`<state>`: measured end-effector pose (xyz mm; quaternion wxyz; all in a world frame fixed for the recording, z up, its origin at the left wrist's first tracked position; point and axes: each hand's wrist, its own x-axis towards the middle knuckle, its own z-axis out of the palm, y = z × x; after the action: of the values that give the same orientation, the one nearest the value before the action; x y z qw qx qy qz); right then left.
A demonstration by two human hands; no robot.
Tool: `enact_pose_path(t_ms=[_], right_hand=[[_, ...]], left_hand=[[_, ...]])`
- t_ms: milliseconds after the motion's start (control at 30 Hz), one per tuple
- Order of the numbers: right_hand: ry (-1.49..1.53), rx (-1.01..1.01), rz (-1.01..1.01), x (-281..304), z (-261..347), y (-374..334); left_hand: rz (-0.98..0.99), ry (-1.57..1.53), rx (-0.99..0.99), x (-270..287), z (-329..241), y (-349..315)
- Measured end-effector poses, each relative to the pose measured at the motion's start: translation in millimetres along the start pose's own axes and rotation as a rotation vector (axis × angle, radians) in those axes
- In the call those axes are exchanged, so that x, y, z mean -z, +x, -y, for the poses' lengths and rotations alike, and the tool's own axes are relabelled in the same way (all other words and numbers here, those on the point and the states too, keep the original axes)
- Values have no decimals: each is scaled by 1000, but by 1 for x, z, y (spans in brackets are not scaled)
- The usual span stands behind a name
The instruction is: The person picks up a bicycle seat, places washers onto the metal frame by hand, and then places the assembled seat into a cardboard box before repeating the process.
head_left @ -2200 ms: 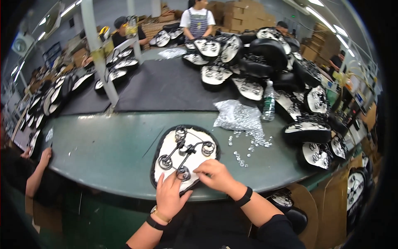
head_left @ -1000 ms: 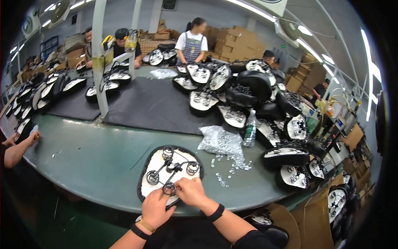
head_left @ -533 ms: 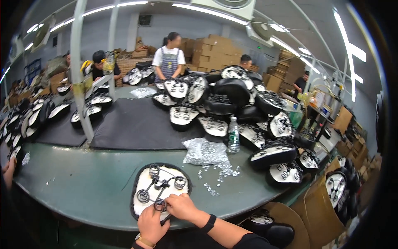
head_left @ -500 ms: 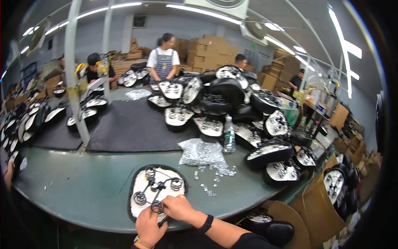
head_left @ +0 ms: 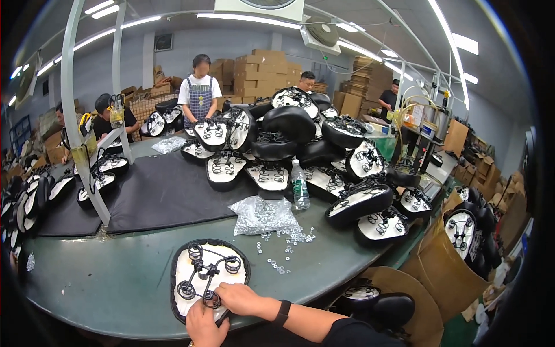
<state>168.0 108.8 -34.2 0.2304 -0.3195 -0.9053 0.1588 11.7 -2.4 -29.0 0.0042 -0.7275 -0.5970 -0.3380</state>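
A bicycle saddle [head_left: 186, 272] lies upside down at the table's front edge, its white underside up and its black rim around it. Black coil springs [head_left: 186, 290] joined by a wire frame stand on the underside. Low on the saddle's near end, my left hand [head_left: 205, 325] is closed on it, with fingertips against the nearest coil spring. From the right, my right hand [head_left: 239, 299] reaches over the saddle and its bent fingers grip that same spring. Whether a small part sits between the fingertips is hidden.
Beyond the saddle lie a clear bag of small metal nuts [head_left: 263, 215] and loose nuts [head_left: 277, 267]. A water bottle [head_left: 300, 188] stands beside a heap of saddles [head_left: 289, 124]. A cardboard box [head_left: 445, 277] of saddles is at right. A person [head_left: 199, 95] works across the table.
The view has shifted, so the scene sits further left and the saddle slightly lower. Both hands stay at the saddle's nearest spring. The person across the table has turned their head downward.
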Motion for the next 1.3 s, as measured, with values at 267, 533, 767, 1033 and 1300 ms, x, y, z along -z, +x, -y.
enact_pose_path(t_ms=[267,533,767,1033,1300], right_hand=[[-5,13,32,2,-1,0],[32,-13,73,7,-3,3],[75,-46,98,12,-3,2],[39,-194,142,22,12,6],[17,-269,175,25,17,13]], left_hand=[[-32,55,-54,0,0,2],[-47,54,-31,-12,8,2],[5,42,-7,-7,10,5],[-22,99,13,-7,6,6],[-36,50,13,-8,2,9]])
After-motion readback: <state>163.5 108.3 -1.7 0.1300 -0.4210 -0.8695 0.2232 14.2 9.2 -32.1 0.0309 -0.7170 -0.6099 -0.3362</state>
